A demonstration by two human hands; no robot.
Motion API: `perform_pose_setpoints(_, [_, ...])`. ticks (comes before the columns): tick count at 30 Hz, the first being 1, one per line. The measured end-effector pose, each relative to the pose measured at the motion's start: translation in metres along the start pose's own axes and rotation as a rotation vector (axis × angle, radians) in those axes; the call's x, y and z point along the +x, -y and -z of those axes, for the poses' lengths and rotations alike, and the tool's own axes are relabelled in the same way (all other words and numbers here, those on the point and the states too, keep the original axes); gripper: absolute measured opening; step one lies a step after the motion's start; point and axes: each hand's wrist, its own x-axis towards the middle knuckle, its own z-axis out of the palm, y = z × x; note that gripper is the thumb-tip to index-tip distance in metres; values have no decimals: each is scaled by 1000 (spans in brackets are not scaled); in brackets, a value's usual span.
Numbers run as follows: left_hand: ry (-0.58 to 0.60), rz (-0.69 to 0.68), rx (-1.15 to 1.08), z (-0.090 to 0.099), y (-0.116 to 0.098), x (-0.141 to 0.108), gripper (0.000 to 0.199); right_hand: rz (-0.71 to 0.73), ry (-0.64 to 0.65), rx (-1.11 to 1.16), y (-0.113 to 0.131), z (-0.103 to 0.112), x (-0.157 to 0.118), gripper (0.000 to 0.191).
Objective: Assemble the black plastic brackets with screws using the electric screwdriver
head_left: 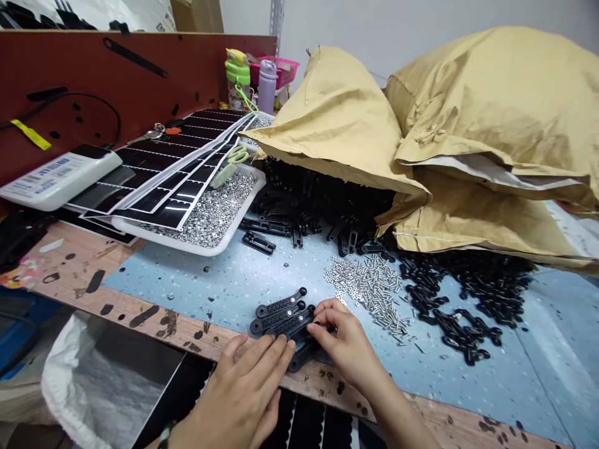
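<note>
while the left hand (250, 388) lies flat, ungripped, over the black arms (276, 317) near the tabletop (163, 280) edge, the right hand (347, 342) seems to pinch one's knobbed end; looks like lining-up imo, next move probably wants steady pressure.

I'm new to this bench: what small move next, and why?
Perhaps use the right hand to nudge the arm whose end it pinches into line with the other black arms: they lie side by side, round ends pointing the same way, and the left hand, over their near ends, could steady them.
</note>
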Motion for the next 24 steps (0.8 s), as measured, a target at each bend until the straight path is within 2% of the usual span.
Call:
perform_pose_setpoints(3, [2,-1,-3,0,0,-4,60,9,-4,-5,-1,0,0,17])
perform_pose_setpoints(7, [-89,72,-72,0,-5,1,49,0,-7,-15,-3,-1,1,16])
perform_pose_setpoints(11, [-114,123,-104,-3,-8,9,52,37,-18,-70,-4,-3,-1,15])
perform_pose_setpoints(14, [-95,134,-88,-9,-9,10,52,76,-57,-288,-5,-5,-2,19])
perform_pose_setpoints(17, [-93,132,-72,-16,-9,8,51,70,-79,-597,-5,-5,1,31])
perform_pose_setpoints(20, [-116,140,-74,-17,-6,10,48,112,-202,-755,-3,5,0,38])
perform_pose_setpoints(22, [-165,136,-71,-12,-3,12,43,212,-339,-674,-2,17,-12,33])
perform_pose_setpoints(24, [-191,98,-53,-4,-2,12,41,301,-487,-500,-9,28,-39,21])
